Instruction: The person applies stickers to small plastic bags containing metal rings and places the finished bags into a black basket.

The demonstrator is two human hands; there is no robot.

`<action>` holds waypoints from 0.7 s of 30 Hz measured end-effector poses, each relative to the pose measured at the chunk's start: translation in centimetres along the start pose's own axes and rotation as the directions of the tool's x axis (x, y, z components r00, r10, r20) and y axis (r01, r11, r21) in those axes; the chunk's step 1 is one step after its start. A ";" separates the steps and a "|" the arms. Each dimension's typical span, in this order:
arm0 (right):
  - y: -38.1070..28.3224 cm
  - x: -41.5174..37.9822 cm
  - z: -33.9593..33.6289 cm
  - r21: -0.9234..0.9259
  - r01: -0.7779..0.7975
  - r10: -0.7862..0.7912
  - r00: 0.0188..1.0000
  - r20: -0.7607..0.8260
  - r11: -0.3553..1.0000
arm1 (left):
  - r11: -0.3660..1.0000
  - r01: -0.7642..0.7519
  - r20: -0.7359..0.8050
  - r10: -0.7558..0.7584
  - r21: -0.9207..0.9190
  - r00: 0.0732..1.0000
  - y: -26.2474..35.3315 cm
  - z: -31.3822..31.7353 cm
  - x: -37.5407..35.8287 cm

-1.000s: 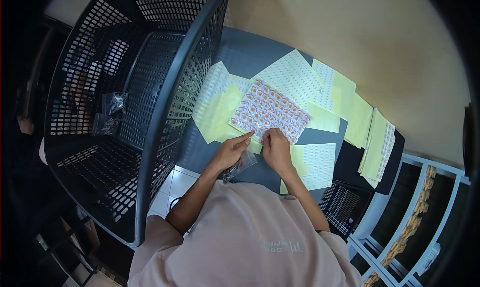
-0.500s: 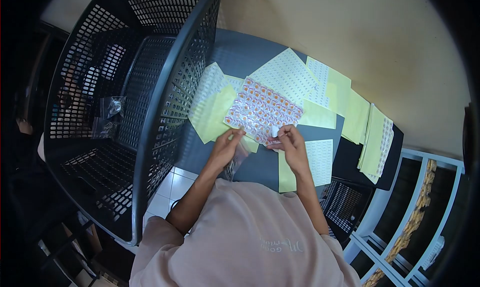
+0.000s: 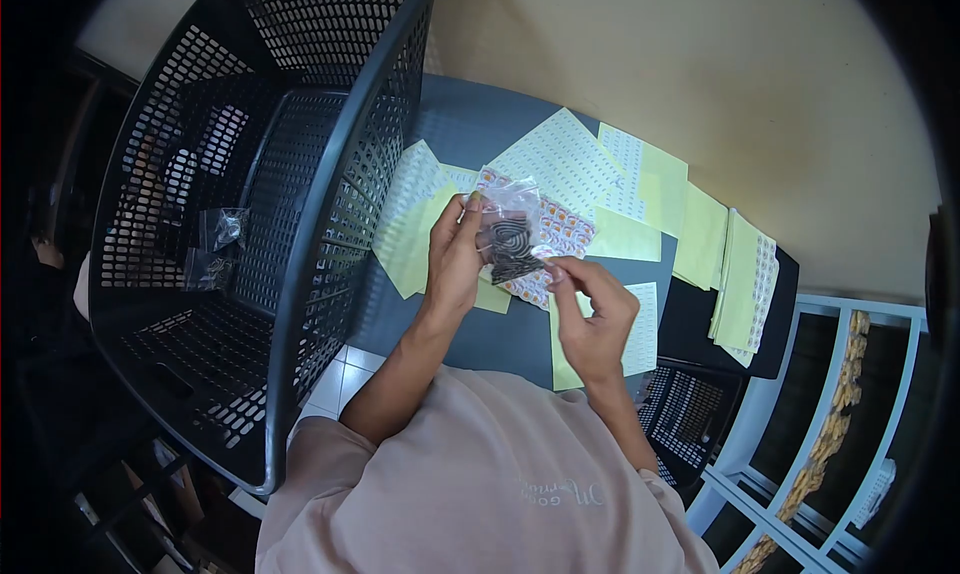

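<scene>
My left hand (image 3: 460, 254) grips the upper left edge of a clear plastic bag (image 3: 512, 232), which holds dark, curled, striped pieces whose kind I cannot make out. The bag is raised over the sticker sheet (image 3: 570, 230), a page of round pink-and-orange stickers that it partly hides. With thumb and forefinger closed, my right hand (image 3: 598, 319) pinches a small pale sticker (image 3: 543, 253) against the bag's lower right side. Whether the sticker is fully stuck down cannot be seen.
A large black plastic basket (image 3: 345, 214) stands at the left, with small filled bags (image 3: 222, 229) inside. Yellow-backed label sheets (image 3: 565, 159) overlap on the grey table (image 3: 470, 104). More sheets (image 3: 740, 284) lie on a black surface at the right, beside a pale blue rack (image 3: 815, 414).
My left hand has lifted the bag from beside the table edge up over the sticker sheet. My right hand has moved off the sheet to the bag with the sticker.
</scene>
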State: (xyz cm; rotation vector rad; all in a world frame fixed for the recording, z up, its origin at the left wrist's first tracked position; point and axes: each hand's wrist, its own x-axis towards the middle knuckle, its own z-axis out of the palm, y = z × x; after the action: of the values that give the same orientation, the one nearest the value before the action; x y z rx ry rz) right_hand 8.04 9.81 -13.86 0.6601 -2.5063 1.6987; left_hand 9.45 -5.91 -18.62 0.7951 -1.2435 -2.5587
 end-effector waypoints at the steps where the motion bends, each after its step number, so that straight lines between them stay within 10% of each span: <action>1: 0.0 0.1 0.4 -0.056 0.103 -0.105 0.994 -0.034 0.993 | 0.999 0.011 0.012 -0.010 -0.042 1.000 0.0 0.4 -0.1; 9: 2.1 0.0 1.9 -0.254 0.297 -0.303 0.953 0.017 0.921 | 0.969 -0.011 0.123 0.043 -0.247 0.991 0.2 0.0 -0.3; 21: 3.0 0.4 1.8 0.072 -0.106 0.105 0.994 0.010 0.992 | 0.999 -0.045 0.144 0.049 -0.028 0.988 -0.4 -0.1 -1.1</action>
State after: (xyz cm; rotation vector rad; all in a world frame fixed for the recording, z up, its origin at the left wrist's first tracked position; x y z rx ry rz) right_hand 6.94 8.98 -17.09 0.5477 -2.5374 1.8331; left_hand 10.43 -5.34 -18.57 0.5764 -1.2520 -2.6283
